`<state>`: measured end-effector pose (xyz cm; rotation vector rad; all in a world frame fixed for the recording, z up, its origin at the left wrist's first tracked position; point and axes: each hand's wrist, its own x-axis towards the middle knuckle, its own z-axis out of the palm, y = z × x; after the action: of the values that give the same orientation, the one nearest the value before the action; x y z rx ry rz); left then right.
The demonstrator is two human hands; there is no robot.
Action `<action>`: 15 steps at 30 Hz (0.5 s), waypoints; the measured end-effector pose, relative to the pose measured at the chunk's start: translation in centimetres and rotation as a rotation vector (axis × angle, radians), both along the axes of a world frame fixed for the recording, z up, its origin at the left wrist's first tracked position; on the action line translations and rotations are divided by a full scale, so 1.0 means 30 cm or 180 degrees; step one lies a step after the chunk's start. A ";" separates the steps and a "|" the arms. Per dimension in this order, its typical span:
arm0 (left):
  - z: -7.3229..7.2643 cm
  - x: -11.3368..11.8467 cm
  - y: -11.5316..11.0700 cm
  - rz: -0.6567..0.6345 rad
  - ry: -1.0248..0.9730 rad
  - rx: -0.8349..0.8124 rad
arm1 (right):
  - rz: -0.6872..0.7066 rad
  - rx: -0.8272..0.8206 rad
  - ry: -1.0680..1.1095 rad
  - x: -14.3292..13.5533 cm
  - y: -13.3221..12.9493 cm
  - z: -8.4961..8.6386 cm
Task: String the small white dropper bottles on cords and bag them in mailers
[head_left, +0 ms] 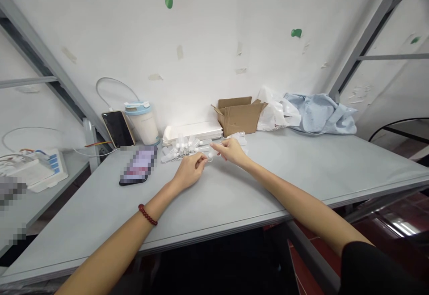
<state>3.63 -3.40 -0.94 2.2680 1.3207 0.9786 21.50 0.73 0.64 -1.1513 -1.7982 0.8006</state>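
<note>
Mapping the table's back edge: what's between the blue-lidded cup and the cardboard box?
Head view: a low white object lies between cup and box, clear plastic pieces in front.

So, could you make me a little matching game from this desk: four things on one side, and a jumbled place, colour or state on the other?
Things:
1. Cardboard box
2. Bead bracelet
3. Lidded cup
4. Small white and clear pieces

Clues:
A. Beside the leaning phone
B. In a heap in front of the long white object
C. Open, flaps spread
D. Dark red

Pairs: 1-C, 2-D, 3-A, 4-B
</note>
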 end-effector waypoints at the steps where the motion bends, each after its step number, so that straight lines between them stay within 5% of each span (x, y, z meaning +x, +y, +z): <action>1: 0.003 0.002 0.000 -0.0019 -0.0026 -0.0034 | -0.0072 0.0002 -0.0010 -0.002 0.004 -0.001; 9: 0.011 0.006 -0.002 -0.0111 -0.0139 -0.0138 | -0.0209 -0.0076 -0.0034 0.005 0.027 -0.004; 15: -0.007 -0.009 0.005 0.0181 -0.0197 -0.0212 | -0.0553 -0.0082 0.0117 0.026 0.030 0.003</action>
<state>3.36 -3.26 -1.16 2.1447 1.3773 1.0004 22.28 1.63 0.73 -1.2819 -1.6366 0.7393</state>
